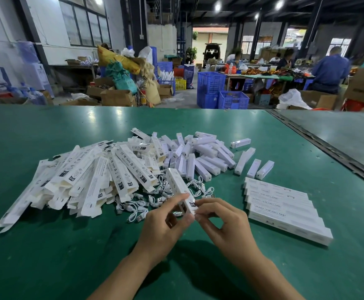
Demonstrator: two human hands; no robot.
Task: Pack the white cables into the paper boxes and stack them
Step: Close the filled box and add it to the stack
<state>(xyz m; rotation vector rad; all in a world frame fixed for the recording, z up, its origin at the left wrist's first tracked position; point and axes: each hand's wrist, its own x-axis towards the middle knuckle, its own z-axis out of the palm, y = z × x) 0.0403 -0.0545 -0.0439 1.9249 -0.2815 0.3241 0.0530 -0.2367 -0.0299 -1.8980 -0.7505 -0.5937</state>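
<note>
Fingers of the left hand and right hand are clamped on the near end of one paper box, mid-frame; I judge its flap is being closed. Just beyond lie loose white cables. At right on the bench, finished boxes sit side by side; flat boxes heaped at left tell me most of the job remains.

Bright ceiling lamps, glare on table; edges bowed, background perhaps soft.
</note>
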